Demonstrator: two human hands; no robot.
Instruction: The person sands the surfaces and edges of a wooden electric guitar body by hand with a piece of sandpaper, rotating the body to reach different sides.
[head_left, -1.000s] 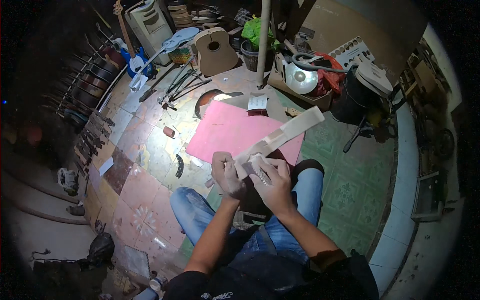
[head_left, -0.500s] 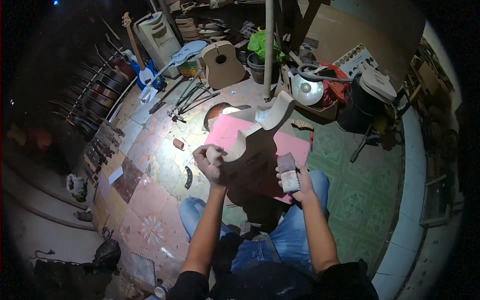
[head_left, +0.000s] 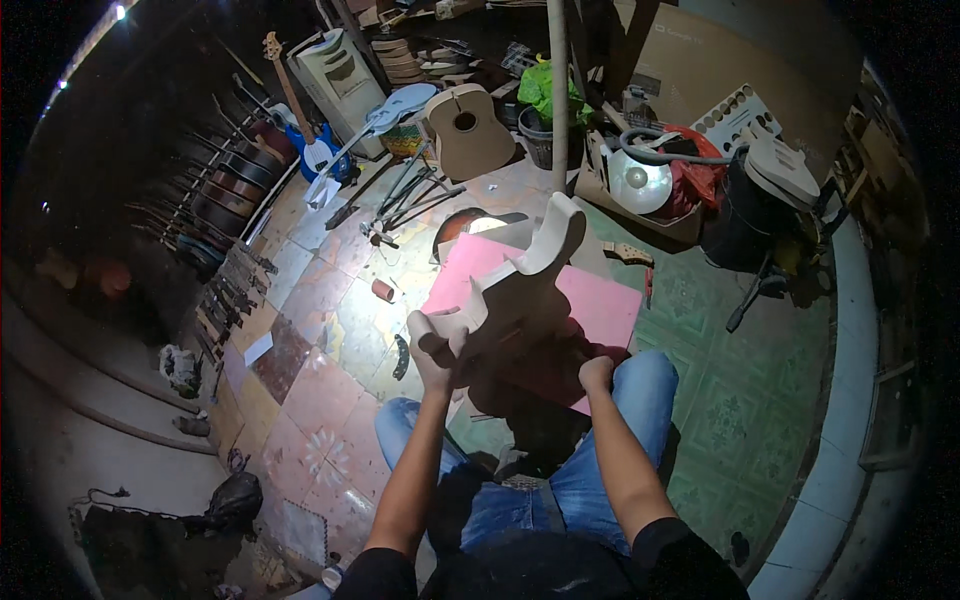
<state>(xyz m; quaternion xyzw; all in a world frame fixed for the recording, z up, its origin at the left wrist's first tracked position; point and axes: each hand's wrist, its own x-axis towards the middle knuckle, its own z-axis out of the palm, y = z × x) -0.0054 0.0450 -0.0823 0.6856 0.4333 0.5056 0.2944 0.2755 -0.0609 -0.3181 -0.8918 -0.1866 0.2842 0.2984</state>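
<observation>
An unpainted wooden guitar body (head_left: pixel 552 240) is tilted up in front of me, its pale curved edge lit and its near face in deep shadow. My left hand (head_left: pixel 435 358) is closed round its left end. Close to the shaded lower right of the body is my right hand (head_left: pixel 597 374), its fingers curled in and turned away. The sandpaper-covered sanding block seen in that hand a moment earlier is now hidden. Beneath the body, a pink sheet (head_left: pixel 608 300) lies on the floor between my knees.
A sandpaper roll (head_left: pixel 382 291) and a dark curved piece (head_left: pixel 401 357) lie on the tiles at left. A guitar headstock (head_left: pixel 627 254) lies right of the sheet. Beyond stand a pole (head_left: pixel 558 110), an acoustic guitar body (head_left: pixel 470 135), a blue guitar (head_left: pixel 318 155) and a black bin (head_left: pixel 738 225).
My right hand has turned over and moved in against the shaded side of the guitar body, hiding the sanding block. My left hand has shifted its grip on the body. The whole view has shifted slightly.
</observation>
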